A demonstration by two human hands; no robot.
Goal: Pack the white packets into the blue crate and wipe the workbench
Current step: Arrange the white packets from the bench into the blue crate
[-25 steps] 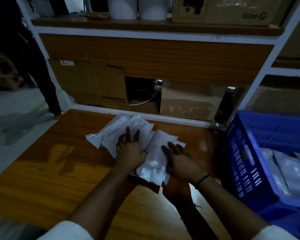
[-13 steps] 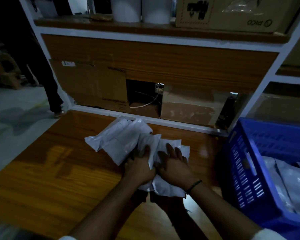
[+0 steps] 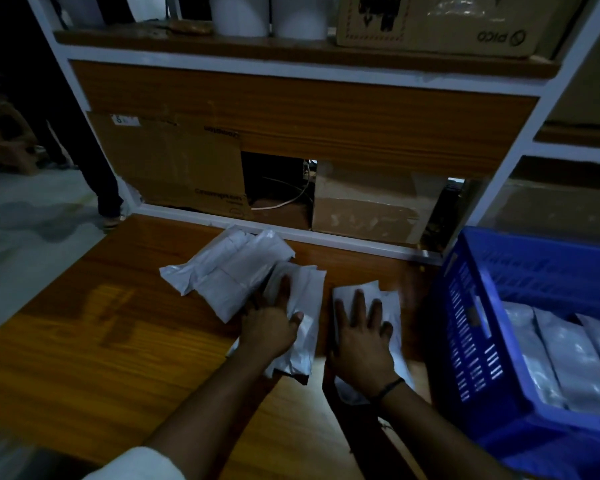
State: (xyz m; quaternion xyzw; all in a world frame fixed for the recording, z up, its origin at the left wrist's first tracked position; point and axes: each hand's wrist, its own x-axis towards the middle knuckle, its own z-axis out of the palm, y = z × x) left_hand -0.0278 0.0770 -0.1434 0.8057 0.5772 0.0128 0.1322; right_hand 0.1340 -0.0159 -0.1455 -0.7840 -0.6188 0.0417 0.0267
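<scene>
**While packets lie loose, packing comes before wiping**

Since several white packets (image 3: 229,271) lie heaped on the far middle of the surface (image 3: 101,341), the packing step is in hand and the wiping looks not yet begun. The left hand (image 3: 269,329) rests on the heap's rightmost packet (image 3: 307,303). Its fingers (image 3: 283,294) stretch forward over the film with the thumb out to the side, released rather than clenched. Whether the tips hook under an edge I cannot tell. The right hand (image 3: 361,344) lies flat on a separate packet (image 3: 392,306) just to the right, fingers spread and pressing down, grasping nothing. The blue crate (image 3: 471,306) stands at the right edge, near that hand, with more packets (image 3: 568,358) laid side by side inside.

As I judge it, the next move calls for closing the fingers round the separate packet and carrying it over the crate's left wall.

The packets are oblong pouches of thin, crinkled, glossy film, soft and probably slippery. The surface is smooth, varnished wood grain. The crate is rigid moulded plastic with slotted walls.
</scene>
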